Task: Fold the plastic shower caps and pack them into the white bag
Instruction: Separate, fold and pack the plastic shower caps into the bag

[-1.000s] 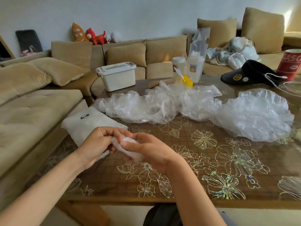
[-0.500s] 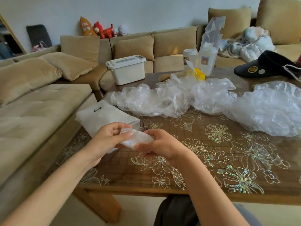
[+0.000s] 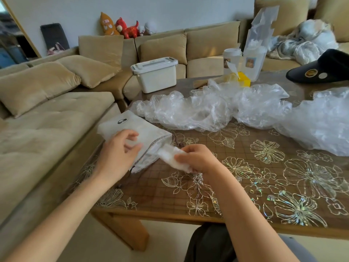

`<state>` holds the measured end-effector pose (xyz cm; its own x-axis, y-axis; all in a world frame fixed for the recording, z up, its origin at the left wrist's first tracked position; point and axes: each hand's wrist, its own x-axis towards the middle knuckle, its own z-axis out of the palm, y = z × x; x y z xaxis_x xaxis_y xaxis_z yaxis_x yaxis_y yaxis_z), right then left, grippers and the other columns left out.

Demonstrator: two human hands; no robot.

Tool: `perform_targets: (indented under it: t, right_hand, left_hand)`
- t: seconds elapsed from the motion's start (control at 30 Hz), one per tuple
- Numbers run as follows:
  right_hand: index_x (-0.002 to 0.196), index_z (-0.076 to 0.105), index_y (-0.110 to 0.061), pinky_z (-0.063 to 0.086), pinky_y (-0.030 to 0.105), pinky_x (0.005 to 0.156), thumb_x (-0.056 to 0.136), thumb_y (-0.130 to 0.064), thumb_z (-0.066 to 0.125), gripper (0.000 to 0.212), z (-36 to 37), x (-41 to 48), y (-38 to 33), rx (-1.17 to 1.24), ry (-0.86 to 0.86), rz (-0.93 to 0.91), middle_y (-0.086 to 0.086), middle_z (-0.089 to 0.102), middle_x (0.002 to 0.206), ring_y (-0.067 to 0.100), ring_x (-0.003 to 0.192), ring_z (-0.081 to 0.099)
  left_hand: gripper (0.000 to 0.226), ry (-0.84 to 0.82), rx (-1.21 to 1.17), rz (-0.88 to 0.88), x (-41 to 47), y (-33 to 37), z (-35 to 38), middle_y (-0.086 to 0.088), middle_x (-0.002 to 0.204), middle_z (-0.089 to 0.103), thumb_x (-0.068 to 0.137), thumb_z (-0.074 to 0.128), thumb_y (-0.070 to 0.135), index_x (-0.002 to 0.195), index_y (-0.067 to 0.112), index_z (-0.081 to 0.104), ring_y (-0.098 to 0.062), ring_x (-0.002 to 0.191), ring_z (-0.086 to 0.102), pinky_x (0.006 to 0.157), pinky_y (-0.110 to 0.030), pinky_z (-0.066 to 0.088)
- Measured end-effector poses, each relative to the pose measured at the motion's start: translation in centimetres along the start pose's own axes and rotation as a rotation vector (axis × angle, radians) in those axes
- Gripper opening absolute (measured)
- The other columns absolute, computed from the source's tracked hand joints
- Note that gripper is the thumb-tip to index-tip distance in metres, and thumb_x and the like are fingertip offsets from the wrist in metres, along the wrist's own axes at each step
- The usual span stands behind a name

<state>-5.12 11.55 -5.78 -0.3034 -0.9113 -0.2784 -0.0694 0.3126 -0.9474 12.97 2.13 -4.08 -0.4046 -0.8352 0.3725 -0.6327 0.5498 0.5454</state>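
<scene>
White bag (image 3: 136, 129): lies flat on the table (image 3: 245, 186), open mouth facing right.
Left hand (image 3: 117, 154): on top of the white bag; fingers bent and blurred, so I cannot tell whether they pinch the fabric.
Right hand (image 3: 198, 159): just right of the bag's mouth, thumb and fingers clamped on the folded shower cap (image 3: 170, 157).
Folded shower cap: free end at the bag's mouth.
Loose shower caps (image 3: 188, 110): heaped behind the bag.

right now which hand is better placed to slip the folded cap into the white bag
Right. The right hand pinches the folded cap, whose end sits at the open mouth of the white bag. The left hand lies over the bag, holds no cap, and probably serves better steadying it.
</scene>
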Motion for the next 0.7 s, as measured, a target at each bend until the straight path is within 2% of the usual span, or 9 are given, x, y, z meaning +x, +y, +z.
perform_targets:
  t: [0.07,0.1,0.17,0.23,0.33,0.43,0.53,0.63,0.7]
  right_hand:
    - [0.086,0.059,-0.009,0.033,0.011,0.033,0.087,-0.006,0.061,0.003,-0.2,0.4,0.1,0.077,0.071,0.031,0.005,0.058,0.077,0.010,0.055,0.049]
    - [0.082,0.057,-0.010,0.032,0.012,0.032,0.087,-0.006,0.061,0.007,-0.1,0.7,0.1,0.129,0.092,0.039,0.007,0.058,0.079,0.012,0.056,0.050]
    - [0.078,0.054,-0.012,0.034,0.013,0.033,0.087,-0.005,0.062,0.013,-0.1,0.9,0.2,0.202,0.107,0.057,0.009,0.060,0.085,0.016,0.061,0.054]
    - [0.077,0.054,-0.012,0.039,0.016,0.037,0.086,-0.005,0.062,0.015,-0.2,0.9,0.2,0.209,0.102,0.057,0.008,0.060,0.086,0.015,0.064,0.055]
    - [0.077,0.054,-0.012,0.040,0.019,0.042,0.085,-0.002,0.061,0.014,-0.3,0.9,0.3,0.229,0.126,0.024,0.006,0.059,0.086,0.015,0.066,0.055]
    - [0.088,0.057,-0.012,0.041,0.023,0.047,0.083,-0.001,0.060,0.012,-0.3,0.9,0.1,0.273,0.185,-0.016,0.008,0.060,0.094,0.019,0.072,0.056]
    - [0.080,0.059,-0.012,0.038,0.018,0.041,0.082,0.000,0.057,0.013,0.6,0.5,-0.7,0.377,0.131,-0.060,0.009,0.059,0.091,0.019,0.067,0.053]
    - [0.080,0.063,-0.012,0.040,0.022,0.048,0.082,-0.003,0.057,0.012,2.5,0.2,-1.8,0.523,-0.118,-0.092,0.008,0.060,0.085,0.019,0.067,0.054]
    - [0.078,0.062,-0.013,0.038,0.022,0.052,0.083,-0.003,0.057,0.012,3.8,0.4,-1.9,0.468,-0.139,-0.109,0.006,0.057,0.078,0.019,0.067,0.050]
  left_hand:
    - [0.060,-0.098,0.305,0.074,-0.2,-0.5,1.0,-0.002,0.143,0.039,0.086,0.063,0.039,0.138,0.019,0.041,-0.019,0.130,0.037,0.106,-0.032,0.030]
    - [0.071,-0.160,0.420,0.077,-0.2,-0.8,1.4,-0.002,0.154,0.023,0.088,0.058,0.045,0.146,0.019,0.027,-0.020,0.141,0.019,0.114,-0.036,0.018]
    - [0.071,-0.225,0.529,0.060,0.1,-1.5,2.6,-0.004,0.159,-0.002,0.095,0.045,0.044,0.151,0.020,0.009,-0.019,0.146,-0.006,0.118,-0.040,0.001]
    - [0.061,-0.259,0.516,0.030,0.4,-2.1,3.3,-0.004,0.159,-0.008,0.100,0.035,0.034,0.151,0.020,0.005,-0.018,0.145,-0.013,0.118,-0.042,-0.004]
    - [0.050,-0.245,0.320,0.001,0.9,-2.0,3.5,-0.001,0.159,-0.001,0.103,0.027,0.025,0.151,0.020,0.014,-0.014,0.145,-0.008,0.118,-0.038,-0.003]
    - [0.044,-0.191,0.010,-0.070,1.5,-1.4,2.7,0.001,0.157,0.016,0.103,0.030,0.022,0.147,0.018,0.029,-0.011,0.145,0.007,0.117,-0.029,0.006]
    - [0.039,-0.232,-0.236,-0.141,1.4,0.4,1.6,0.011,0.143,0.035,0.103,0.031,0.020,0.141,0.020,0.039,-0.006,0.138,0.025,0.110,-0.018,0.017]
    - [0.034,-0.240,-0.341,-0.108,0.6,2.3,1.1,0.026,0.111,0.049,0.101,0.033,0.008,0.112,0.033,0.054,0.014,0.106,0.045,0.089,0.002,0.028]
    - [0.041,-0.247,-0.376,-0.120,0.2,2.7,1.2,0.027,0.102,0.052,0.099,0.033,0.004,0.096,0.038,0.054,0.014,0.097,0.048,0.084,-0.001,0.034]
